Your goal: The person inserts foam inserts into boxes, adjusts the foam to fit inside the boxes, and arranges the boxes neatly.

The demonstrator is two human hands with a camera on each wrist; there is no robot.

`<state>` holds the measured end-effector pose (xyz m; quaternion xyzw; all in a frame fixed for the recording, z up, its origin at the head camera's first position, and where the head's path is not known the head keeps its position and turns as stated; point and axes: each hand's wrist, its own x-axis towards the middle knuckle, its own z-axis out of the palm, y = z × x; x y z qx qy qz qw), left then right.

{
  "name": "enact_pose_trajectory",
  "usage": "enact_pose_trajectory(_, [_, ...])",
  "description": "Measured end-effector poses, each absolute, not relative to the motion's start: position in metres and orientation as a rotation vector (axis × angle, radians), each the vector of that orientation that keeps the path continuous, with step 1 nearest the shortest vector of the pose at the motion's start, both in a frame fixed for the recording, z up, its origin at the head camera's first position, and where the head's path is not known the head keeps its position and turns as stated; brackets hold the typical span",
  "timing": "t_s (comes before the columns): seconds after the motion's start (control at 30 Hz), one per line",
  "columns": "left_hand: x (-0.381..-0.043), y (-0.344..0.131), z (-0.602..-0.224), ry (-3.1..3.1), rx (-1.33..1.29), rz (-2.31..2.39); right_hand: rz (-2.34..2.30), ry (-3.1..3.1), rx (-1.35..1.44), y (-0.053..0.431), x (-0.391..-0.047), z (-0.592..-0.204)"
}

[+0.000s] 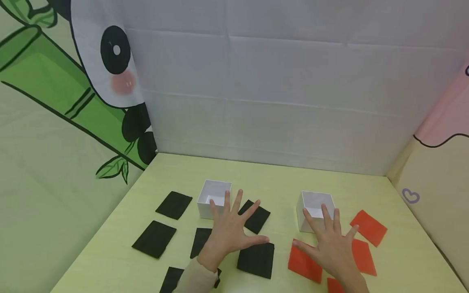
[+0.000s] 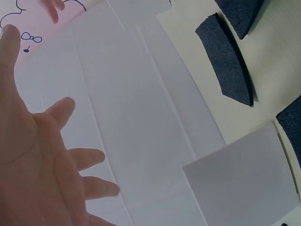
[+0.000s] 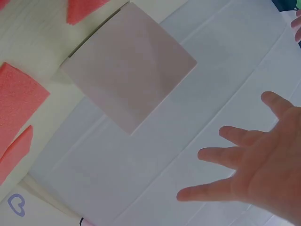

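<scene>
In the head view the left hand (image 1: 229, 230) is held above the table, fingers spread and straight, holding nothing. A white open-topped box (image 1: 214, 192) stands just beyond its fingertips, and black cloth-like squares, one of them (image 1: 255, 260) beside the thumb, lie around it. To the right, the right hand (image 1: 331, 246) is spread likewise with nothing in its grasp, partly covering a second white box (image 1: 305, 215). Red squares, such as this red square (image 1: 303, 262), lie near that hand. Both wrist views show the palms bare, with a white box (image 2: 242, 174) past the left fingers.
Several more black squares (image 1: 154, 239) lie on the left of the pale yellow table (image 1: 121, 272). Further red squares (image 1: 369, 228) are at the right. A white cloth backdrop (image 1: 278, 101) rises behind the table, with printed side panels (image 1: 55, 162).
</scene>
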<state>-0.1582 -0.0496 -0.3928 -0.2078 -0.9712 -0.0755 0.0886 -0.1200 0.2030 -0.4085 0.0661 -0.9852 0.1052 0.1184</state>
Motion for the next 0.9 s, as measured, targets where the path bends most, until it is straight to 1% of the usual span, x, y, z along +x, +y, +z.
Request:
enact_pose_trajectory(0.23, [-0.165, -0.058, -0.398, -2.849, -0.65, -0.204, 0.319, -2.869, 0.203, 0.202, -0.122, -0.408])
enact_pose_trajectory(0.67, [-0.173, -0.083, -0.399, -2.851, -0.578, -0.22, 0.378, -2.727, 0.336, 0.198, -0.123, -0.413])
enact_pose_trajectory(0.9, [-0.177, -0.095, -0.4, -2.815, -0.547, -0.292, 0.424, -2.716, 0.344, 0.199, -0.122, -0.414])
